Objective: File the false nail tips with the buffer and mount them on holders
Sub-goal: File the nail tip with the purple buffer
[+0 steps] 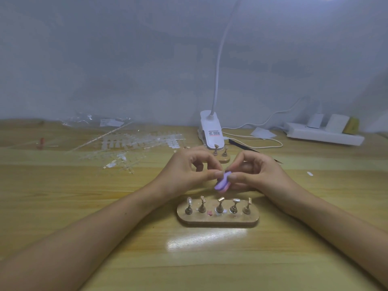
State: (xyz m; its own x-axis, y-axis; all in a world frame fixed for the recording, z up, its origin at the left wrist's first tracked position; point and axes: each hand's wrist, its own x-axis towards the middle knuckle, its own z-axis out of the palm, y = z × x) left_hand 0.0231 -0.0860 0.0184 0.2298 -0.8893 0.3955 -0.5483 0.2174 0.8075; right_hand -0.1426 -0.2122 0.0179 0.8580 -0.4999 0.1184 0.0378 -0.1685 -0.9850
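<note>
Both forearms, left [84, 238] and right [336, 227], reach in from the lower corners across the wooden table [210, 259], and between them sits the near holder base [218, 219], an oval board with five small stands in a row. The leftmost stand [189, 203] appears to carry a pale nail tip. The other four look bare or are too small to judge, so mounting seems barely begun at best. Just beyond the base, the two hands meet over the work. The right hand [256, 171] pinches the purple-and-pink buffer [222, 182] between thumb and fingers. The left hand [189, 169] has thumb and forefinger pinched together right against the buffer's upper end, presumably holding a tip, though the tip itself cannot be made out. This reads as filing in progress. Behind the hands a second holder base [223, 158] shows two stands, both apparently empty. Further left lie many strips of clear nail tips [134, 145], seemingly unworked, and one loose tip [310, 173] rests alone to the right. Most of the job therefore looks still ahead.
</note>
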